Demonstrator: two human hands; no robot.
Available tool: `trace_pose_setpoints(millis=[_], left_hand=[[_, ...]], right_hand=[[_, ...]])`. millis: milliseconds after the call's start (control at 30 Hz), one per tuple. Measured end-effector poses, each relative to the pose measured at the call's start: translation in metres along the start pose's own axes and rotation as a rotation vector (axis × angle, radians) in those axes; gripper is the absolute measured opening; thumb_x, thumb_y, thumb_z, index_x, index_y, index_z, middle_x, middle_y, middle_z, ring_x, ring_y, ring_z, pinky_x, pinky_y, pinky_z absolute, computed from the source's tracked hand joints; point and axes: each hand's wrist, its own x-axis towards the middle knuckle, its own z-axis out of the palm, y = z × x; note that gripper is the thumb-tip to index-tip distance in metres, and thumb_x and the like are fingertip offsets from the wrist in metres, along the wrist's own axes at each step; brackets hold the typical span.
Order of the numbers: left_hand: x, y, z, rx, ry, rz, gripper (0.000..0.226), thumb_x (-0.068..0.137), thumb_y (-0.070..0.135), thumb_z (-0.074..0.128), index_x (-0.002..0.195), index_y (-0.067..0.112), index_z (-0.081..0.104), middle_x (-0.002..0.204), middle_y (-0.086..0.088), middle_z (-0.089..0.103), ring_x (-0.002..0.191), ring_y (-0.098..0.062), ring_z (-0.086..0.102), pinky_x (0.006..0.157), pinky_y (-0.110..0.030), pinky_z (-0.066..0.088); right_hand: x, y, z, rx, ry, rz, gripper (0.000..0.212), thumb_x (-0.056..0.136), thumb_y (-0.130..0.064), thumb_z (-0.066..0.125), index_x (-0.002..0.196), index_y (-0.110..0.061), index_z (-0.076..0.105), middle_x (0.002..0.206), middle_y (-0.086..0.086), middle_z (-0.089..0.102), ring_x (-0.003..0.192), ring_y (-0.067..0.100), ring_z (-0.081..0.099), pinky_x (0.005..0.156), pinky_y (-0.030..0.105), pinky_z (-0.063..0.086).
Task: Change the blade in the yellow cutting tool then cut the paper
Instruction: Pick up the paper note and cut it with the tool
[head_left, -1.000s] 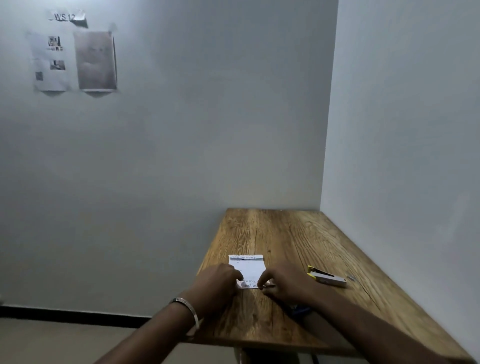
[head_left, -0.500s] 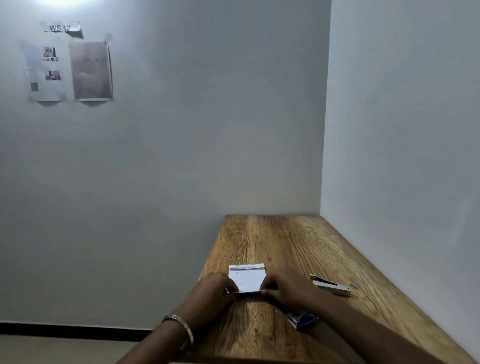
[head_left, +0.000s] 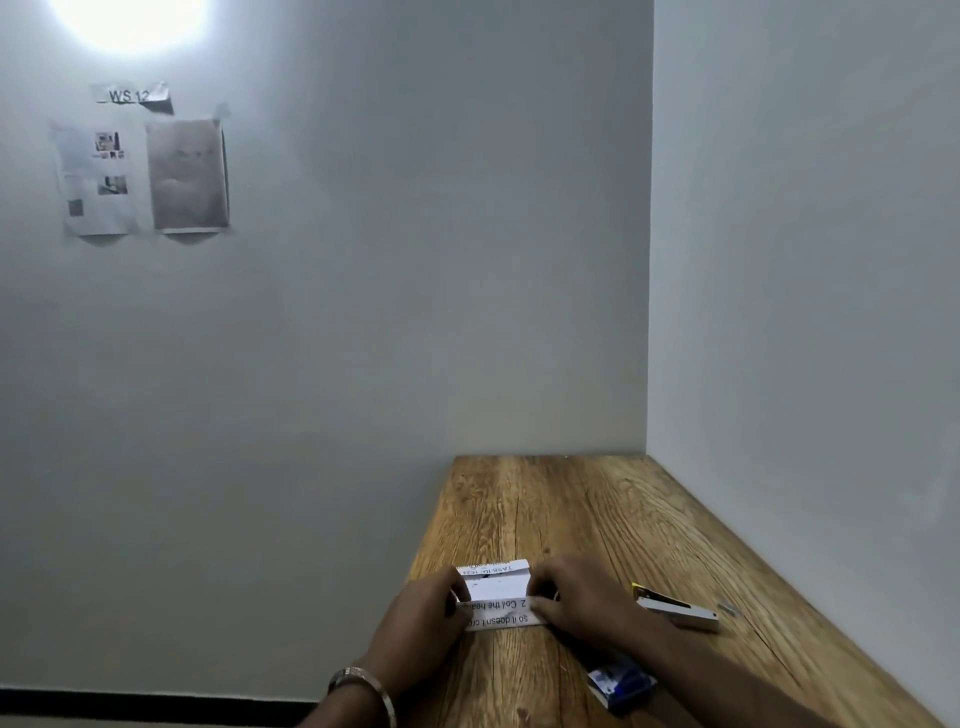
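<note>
Two hands are engaged on the paper (head_left: 497, 597), which lies on the wooden table (head_left: 597, 509) near its front edge and serves as the reference point here. The left hand (head_left: 421, 618) pinches the paper's left end; the right hand (head_left: 582, 597) holds its right end, fingers curled over the fold. The near portion of the sheet appears turned over along a crease.

The yellow cutting tool (head_left: 675, 608) lies just right of the paper, beyond the right hand, untouched. A small grey piece (head_left: 727, 609), too small to identify, lies further right again. A blue packet (head_left: 621, 687) sits nearer the person than the paper, partly under the right forearm.

Risks, as judged:
- The forearm may sweep the packet off the table.
- A crooked crease would misguide the later cut.
- If the grey piece is a loose blade, a reaching hand could be cut.

Legible writing: on the paper, upside down, "TASK ID", "2. Coil the hea…", "so it doesn't cro…". On the wall label (head_left: 132, 96) far up and left of the paper: "WS 12".
</note>
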Motion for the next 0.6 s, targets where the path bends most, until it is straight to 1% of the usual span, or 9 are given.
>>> trace_pose_setpoints(millis=[33, 67, 133, 167, 267, 300, 433, 533, 600], left_hand=[[0.000, 0.000, 0.002, 0.031, 0.005, 0.002, 0.004, 0.092, 0.029, 0.059, 0.095, 0.028, 0.056, 0.090, 0.014, 0.061, 0.076, -0.004, 0.056, 0.061, -0.018, 0.041], [0.000, 0.000, 0.004, 0.058, 0.009, 0.005, 0.006, 0.092, 0.029, 0.058, 0.098, 0.028, 0.055, 0.092, 0.014, 0.059, 0.078, -0.004, 0.054, 0.063, -0.019, 0.042], [0.000, 0.001, 0.006, 0.082, 0.009, 0.009, 0.013, 0.092, 0.028, 0.056, 0.105, 0.029, 0.053, 0.100, 0.012, 0.057, 0.085, -0.007, 0.055, 0.070, -0.022, 0.045], [0.001, 0.002, 0.006, 0.090, 0.007, 0.013, 0.014, 0.093, 0.028, 0.055, 0.107, 0.029, 0.054, 0.104, 0.011, 0.056, 0.089, -0.008, 0.056, 0.073, -0.023, 0.047], [0.002, 0.008, 0.007, 0.105, 0.003, 0.020, 0.012, 0.094, 0.031, 0.058, 0.104, 0.030, 0.064, 0.115, 0.011, 0.052, 0.096, -0.009, 0.057, 0.078, -0.020, 0.048], [0.001, 0.009, 0.007, 0.106, 0.005, 0.019, 0.012, 0.094, 0.032, 0.059, 0.102, 0.029, 0.067, 0.116, 0.011, 0.052, 0.097, -0.008, 0.057, 0.078, -0.019, 0.047], [-0.002, 0.010, 0.007, 0.085, -0.005, -0.009, 0.013, 0.094, 0.033, 0.060, 0.101, 0.028, 0.070, 0.115, 0.011, 0.055, 0.099, -0.008, 0.058, 0.080, -0.019, 0.047], [-0.002, 0.013, 0.004, 0.070, -0.020, -0.066, 0.015, 0.095, 0.031, 0.058, 0.102, 0.026, 0.069, 0.112, 0.008, 0.058, 0.098, -0.010, 0.058, 0.082, -0.022, 0.048], [0.000, 0.016, 0.001, 0.045, 0.019, -0.162, 0.013, 0.093, 0.030, 0.059, 0.102, 0.026, 0.067, 0.109, 0.007, 0.065, 0.099, -0.012, 0.060, 0.084, -0.025, 0.050]], right_hand=[[0.000, 0.001, 0.001, -0.006, 0.004, -0.002, 0.019, 0.090, -0.029, 0.068, 0.107, -0.021, 0.071, 0.109, -0.005, 0.069, 0.087, 0.002, 0.059, 0.068, 0.010, 0.039], [-0.001, 0.003, 0.003, -0.012, 0.007, -0.005, 0.020, 0.089, -0.030, 0.068, 0.109, -0.023, 0.069, 0.108, -0.006, 0.067, 0.087, 0.002, 0.057, 0.069, 0.012, 0.040], [-0.002, 0.005, 0.004, -0.021, 0.011, -0.013, 0.022, 0.089, -0.033, 0.067, 0.111, -0.029, 0.065, 0.105, -0.012, 0.059, 0.091, 0.004, 0.056, 0.077, 0.019, 0.046], [-0.002, 0.005, 0.005, -0.042, 0.014, -0.032, 0.022, 0.090, -0.034, 0.066, 0.111, -0.031, 0.065, 0.105, -0.014, 0.056, 0.093, 0.004, 0.056, 0.077, 0.020, 0.046], [-0.002, 0.003, 0.008, -0.147, 0.005, -0.135, 0.019, 0.091, -0.033, 0.065, 0.109, -0.032, 0.072, 0.110, -0.015, 0.059, 0.095, 0.006, 0.057, 0.065, 0.016, 0.036], [-0.001, 0.003, 0.009, -0.165, -0.005, -0.159, 0.019, 0.092, -0.033, 0.064, 0.109, -0.030, 0.073, 0.112, -0.014, 0.061, 0.096, 0.007, 0.058, 0.065, 0.016, 0.036], [0.001, 0.002, 0.008, -0.176, -0.044, -0.176, 0.032, 0.089, -0.045, 0.061, 0.112, -0.027, 0.072, 0.115, -0.012, 0.065, 0.103, 0.010, 0.060, 0.073, 0.025, 0.039], [0.003, 0.001, 0.008, -0.210, -0.042, -0.208, 0.030, 0.088, -0.046, 0.065, 0.109, -0.026, 0.072, 0.111, -0.007, 0.068, 0.100, 0.013, 0.062, 0.074, 0.028, 0.041], [0.003, 0.001, 0.011, -0.240, 0.002, -0.219, 0.029, 0.089, -0.046, 0.064, 0.107, -0.025, 0.073, 0.106, -0.005, 0.070, 0.095, 0.014, 0.063, 0.071, 0.027, 0.039]])
